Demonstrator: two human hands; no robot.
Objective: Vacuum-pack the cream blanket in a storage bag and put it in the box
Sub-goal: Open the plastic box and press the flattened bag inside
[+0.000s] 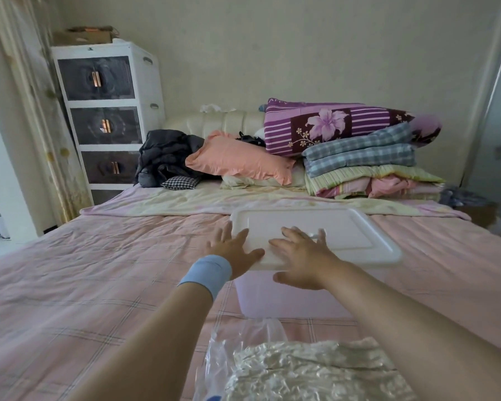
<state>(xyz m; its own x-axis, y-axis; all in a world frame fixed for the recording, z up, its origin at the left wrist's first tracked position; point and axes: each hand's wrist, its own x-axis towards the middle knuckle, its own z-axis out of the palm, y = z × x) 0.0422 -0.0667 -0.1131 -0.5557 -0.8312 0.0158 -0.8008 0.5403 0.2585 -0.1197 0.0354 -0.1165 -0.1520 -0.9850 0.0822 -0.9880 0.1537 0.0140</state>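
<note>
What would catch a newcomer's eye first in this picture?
The left hand and right hand spread open over the white lid of the box on the bed. Nearest the camera lies the crinkled vacuum-packed blanket; folded quilts are stacked at the bed's head, right.

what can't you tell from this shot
Head view only:
Inside of the box: covered by its lid.
The bagged blanket: cut off by the bottom edge, so its near part is unseen.
The lid's near rim: under the left hand and right hand, so any latch is hidden.
</note>
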